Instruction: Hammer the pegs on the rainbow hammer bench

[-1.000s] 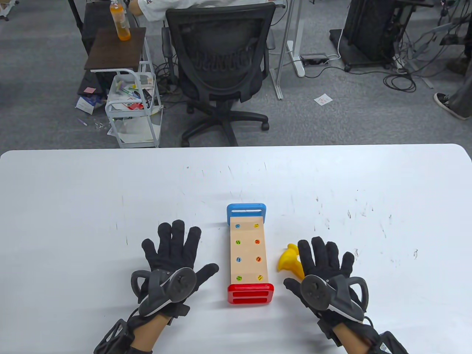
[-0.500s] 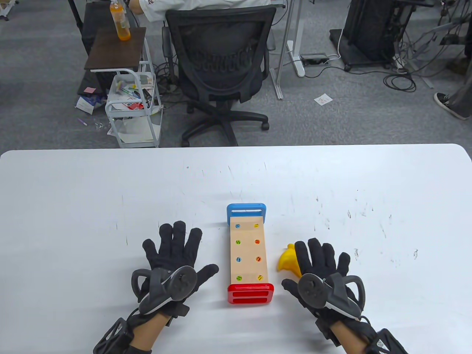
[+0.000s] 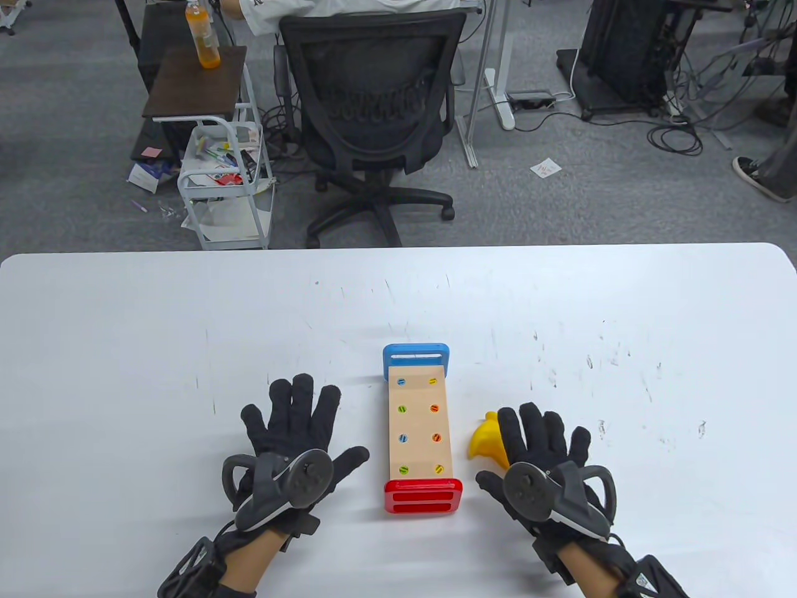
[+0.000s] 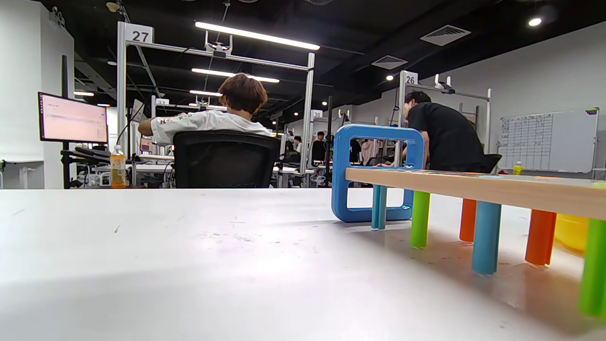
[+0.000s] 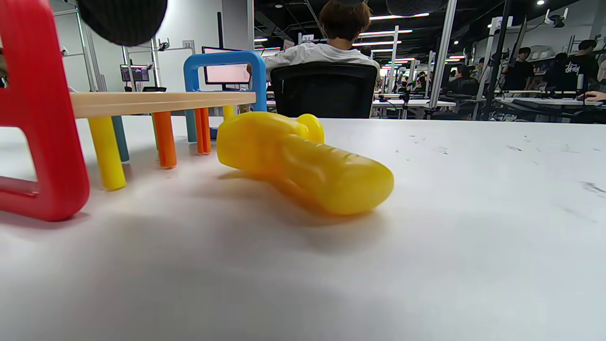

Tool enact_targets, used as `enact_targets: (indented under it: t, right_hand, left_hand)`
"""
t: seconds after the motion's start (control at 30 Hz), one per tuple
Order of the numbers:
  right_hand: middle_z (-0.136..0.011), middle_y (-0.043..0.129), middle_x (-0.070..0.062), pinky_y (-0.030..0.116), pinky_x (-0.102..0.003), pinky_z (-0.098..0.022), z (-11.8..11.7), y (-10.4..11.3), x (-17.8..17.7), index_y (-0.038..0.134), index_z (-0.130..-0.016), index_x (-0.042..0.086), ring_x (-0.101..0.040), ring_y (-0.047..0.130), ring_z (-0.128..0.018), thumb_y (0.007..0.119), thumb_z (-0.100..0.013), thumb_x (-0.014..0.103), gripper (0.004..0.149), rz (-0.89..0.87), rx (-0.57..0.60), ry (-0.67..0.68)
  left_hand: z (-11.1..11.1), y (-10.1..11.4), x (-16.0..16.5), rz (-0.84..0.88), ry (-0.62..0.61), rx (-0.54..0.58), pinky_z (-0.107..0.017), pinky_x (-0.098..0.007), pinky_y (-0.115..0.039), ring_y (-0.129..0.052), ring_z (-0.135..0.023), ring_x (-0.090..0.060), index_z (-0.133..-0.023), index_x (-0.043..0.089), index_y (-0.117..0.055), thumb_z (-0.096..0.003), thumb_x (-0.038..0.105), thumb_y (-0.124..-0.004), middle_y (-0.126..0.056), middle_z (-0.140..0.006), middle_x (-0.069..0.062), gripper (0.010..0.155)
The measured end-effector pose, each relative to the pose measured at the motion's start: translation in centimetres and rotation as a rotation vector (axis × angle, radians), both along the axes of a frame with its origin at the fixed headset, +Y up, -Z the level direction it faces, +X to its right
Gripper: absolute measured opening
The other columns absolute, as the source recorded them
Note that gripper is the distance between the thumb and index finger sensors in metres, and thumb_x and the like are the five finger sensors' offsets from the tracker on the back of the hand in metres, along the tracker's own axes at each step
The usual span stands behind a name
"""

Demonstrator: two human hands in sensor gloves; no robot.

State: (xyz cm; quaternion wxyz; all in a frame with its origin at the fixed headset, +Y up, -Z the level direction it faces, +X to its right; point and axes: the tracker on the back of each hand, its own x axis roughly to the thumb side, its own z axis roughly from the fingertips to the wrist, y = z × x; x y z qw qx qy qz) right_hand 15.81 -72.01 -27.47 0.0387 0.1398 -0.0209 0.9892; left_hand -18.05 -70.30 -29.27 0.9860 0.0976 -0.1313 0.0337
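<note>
From the table view, the hammer bench (image 3: 418, 428) sits lengthwise in the middle of the white tabletop (image 3: 124, 349), blue end away from the person, red end closer. Its pegs (image 3: 402, 410) show as little colored dots, pretty much flush with the wooden top. The left hand (image 3: 292, 436) lies flat to the left of the bench with fingers spread wide, holding nothing. The right hand (image 3: 542, 455) is on the other side, also spread, lying over the yellow hammer (image 3: 485, 439), but I can't tell if it actually touches it.

Left wrist view is super low to the tabletop: the bench (image 4: 473, 187) runs across the right side, and the pegs (image 4: 486, 237) stick out underneath down to the surface.

Right wrist view: the hammer (image 5: 303, 161) lies on its side just beside the bench (image 5: 156, 102), and one gloved fingertip (image 5: 122, 19) pokes in at the top left corner.
</note>
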Motion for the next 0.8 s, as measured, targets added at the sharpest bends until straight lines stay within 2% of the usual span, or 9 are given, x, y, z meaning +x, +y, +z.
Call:
enact_targets:
  t: [0.8]
  right_hand:
    - [-0.121, 0.015, -0.035, 0.022, -0.087, -0.061, -0.04, -0.04, -0.14, 0.005, -0.114, 0.007, -0.069, 0.029, -0.103, 0.062, -0.058, 0.057, 0.094, 0.005, -0.018, -0.002]
  left_hand:
    - [0.07, -0.04, 0.15, -0.007, -0.006, -0.011, -0.069, -0.086, -0.033, -0.03, -0.116, -0.055, -0.121, 0.026, -0.027, -0.0477, 0.082, -0.052, -0.024, -0.126, -0.02, 0.096]
